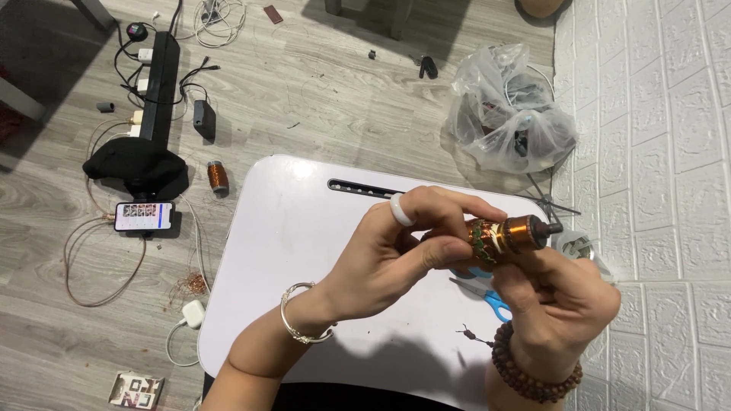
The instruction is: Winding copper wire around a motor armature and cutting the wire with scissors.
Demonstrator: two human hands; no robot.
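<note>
Two hands (396, 255) (560, 301) grip one copper coil (506, 234).

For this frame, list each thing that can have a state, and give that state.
Left hand: grip closed on the copper coil.
Right hand: grip closed on the coil from below.
Copper coil: held above the table, lying sideways.
Scissors: flat on the white table, partly hidden by the hands.
Phone: screen lit, on the floor.
Plastic bag: open, on the floor.
</note>
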